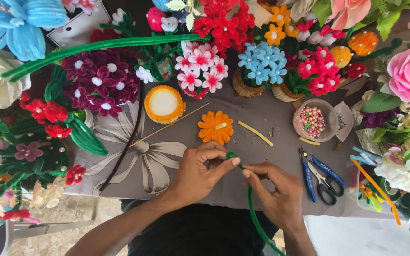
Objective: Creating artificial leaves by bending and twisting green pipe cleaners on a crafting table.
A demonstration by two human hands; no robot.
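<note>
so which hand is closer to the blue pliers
Right. The right hand lies just left of the blue pliers, a small gap between them. The left hand is farther left, beyond the right hand, pinching the green stem tip.

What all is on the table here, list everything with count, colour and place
green stem: one, green, pinched at its tip by both hands
orange flower: one, orange, just beyond the hands
round pad: one, white with orange rim, centre left
thin stick: one, tan, lying slanted by the pad
cup of beads: one, clear with pink beads, right
pliers: one, blue handles, right of hands
scissors: one, black, beside pliers
flower bunches: many, mixed colours, around the edges
cloth: one, grey, underneath
left hand: one
right hand: one
</note>
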